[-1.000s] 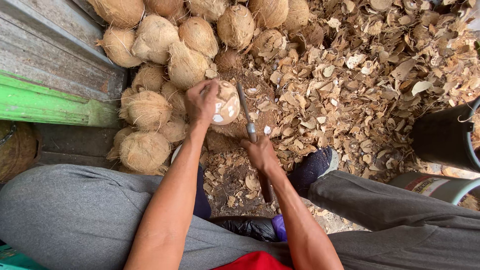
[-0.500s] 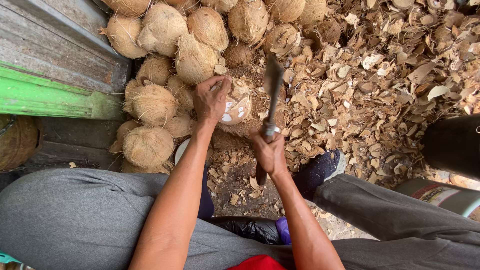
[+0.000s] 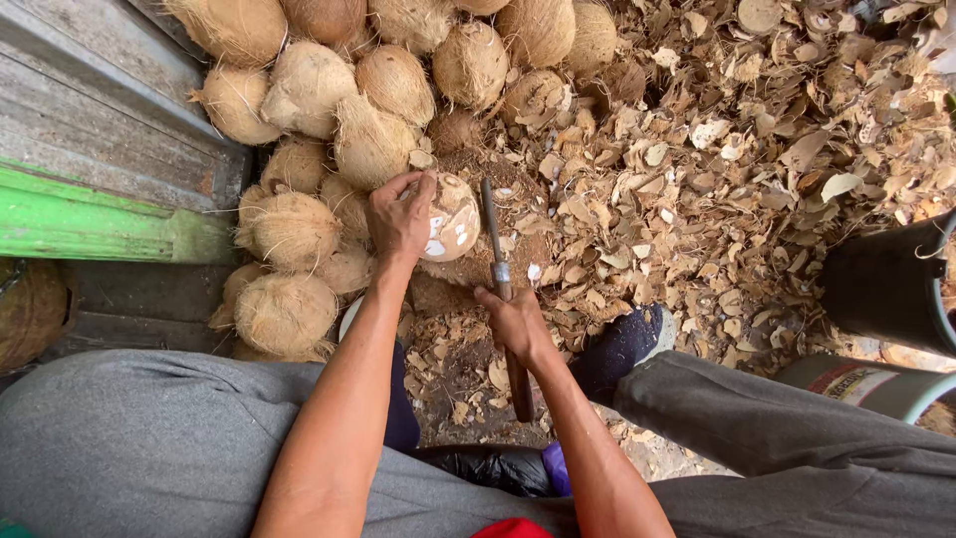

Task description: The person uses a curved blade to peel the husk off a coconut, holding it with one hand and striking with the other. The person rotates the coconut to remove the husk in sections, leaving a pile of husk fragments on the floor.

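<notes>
**Plainly, fingers sit close to the blade**

Leftmost, a pile of husked coconuts [image 3: 289, 229] crowds the work. The left hand [image 3: 400, 214] grips a partly shelled coconut [image 3: 450, 214], steadying it on the ground. Just beside it, the right hand [image 3: 515, 321] clenches a chopping knife [image 3: 495, 244]; a glancing blade could slip toward those fingers.

One labelled container shows: a cylindrical can [image 3: 876, 387] lying tilted at the lower right edge, just beside the person's right trouser leg. Its pale wall carries a paper label [image 3: 846, 382] with red and yellowish patches, and its rim is greenish. The print on it is too small to tell. No signs or screens appear.
</notes>
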